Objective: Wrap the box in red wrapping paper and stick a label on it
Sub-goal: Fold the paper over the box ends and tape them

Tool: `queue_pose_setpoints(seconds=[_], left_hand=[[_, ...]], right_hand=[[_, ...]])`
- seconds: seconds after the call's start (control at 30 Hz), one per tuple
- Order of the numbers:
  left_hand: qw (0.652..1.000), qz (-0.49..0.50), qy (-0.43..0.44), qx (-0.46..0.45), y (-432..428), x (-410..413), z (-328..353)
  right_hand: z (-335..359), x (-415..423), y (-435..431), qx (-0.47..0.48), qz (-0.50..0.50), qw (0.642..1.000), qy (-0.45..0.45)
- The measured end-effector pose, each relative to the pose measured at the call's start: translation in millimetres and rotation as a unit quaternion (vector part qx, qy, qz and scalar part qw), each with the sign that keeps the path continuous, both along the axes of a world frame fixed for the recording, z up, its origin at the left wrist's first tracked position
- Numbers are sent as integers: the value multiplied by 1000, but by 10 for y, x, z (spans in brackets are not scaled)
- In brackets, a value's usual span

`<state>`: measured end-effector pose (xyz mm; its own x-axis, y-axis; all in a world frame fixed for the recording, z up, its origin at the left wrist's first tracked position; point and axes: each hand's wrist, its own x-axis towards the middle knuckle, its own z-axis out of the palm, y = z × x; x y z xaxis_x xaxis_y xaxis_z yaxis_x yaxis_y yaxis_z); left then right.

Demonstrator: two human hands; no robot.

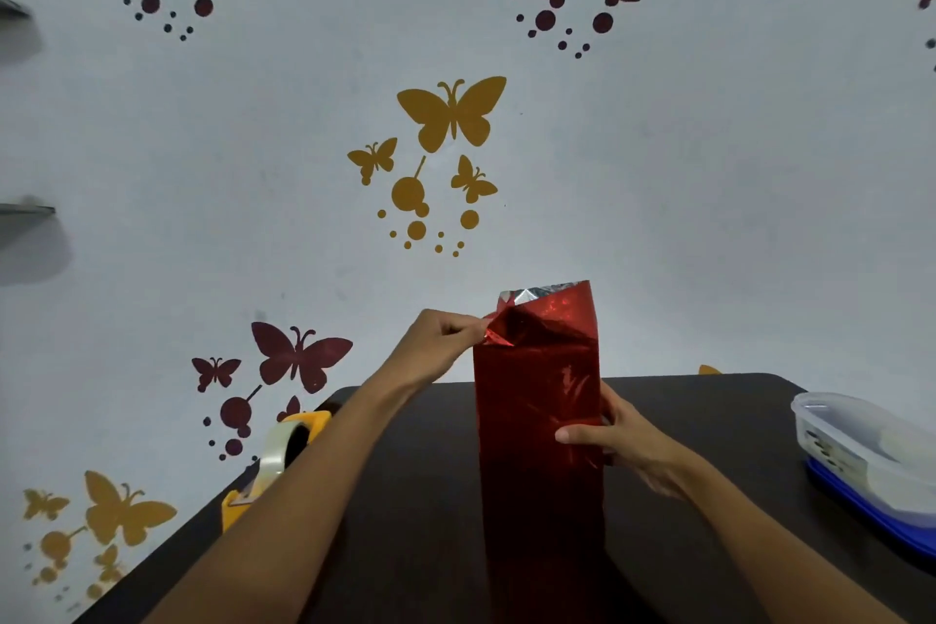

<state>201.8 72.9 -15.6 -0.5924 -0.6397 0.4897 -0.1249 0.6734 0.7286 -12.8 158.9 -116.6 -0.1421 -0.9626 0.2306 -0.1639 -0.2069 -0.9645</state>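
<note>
one dark table [405, 426] bears the box [537, 512], upright near its middle, sleeved in red wrapping paper [532, 385]. our right hand [625, 443] grips its side, thumb on the front; our left hand [438, 350] pinches a loose paper corner [499, 332] at the top.

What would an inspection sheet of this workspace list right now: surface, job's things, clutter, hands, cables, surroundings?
Surface: dark table, against the wall.
Job's things: red-wrapped box stands upright, its top end still open with the silver inside showing; yellow tape dispenser at the table's left edge; no label seen.
Clutter: clear plastic container on a blue base, at the right edge.
Hands: left hand pinches the paper flap at the top; right hand holds the box's right side, thumb on the front.
Cables: nothing seen.
Surroundings: pale wall with butterfly decals; blurred shelf edges far left.
</note>
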Motion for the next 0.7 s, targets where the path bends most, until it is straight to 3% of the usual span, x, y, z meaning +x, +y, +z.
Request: queue_pose_setpoints(seconds=[0.23, 0.47, 0.63, 0.7], left_hand=[[991, -24, -130, -32, -31, -24, 283], [950, -63, -297, -75, -149, -70, 498], [945, -78, -299, -106, -177, -115, 471], [947, -84, -291, -105, -206, -88, 438]], right_hand=[[-12, -12, -26, -1, -7, 1000, 7], [0, 6, -35, 11, -5, 1000, 11], [72, -9, 16, 45, 25, 998, 32], [258, 57, 52, -3, 6, 1000, 18]])
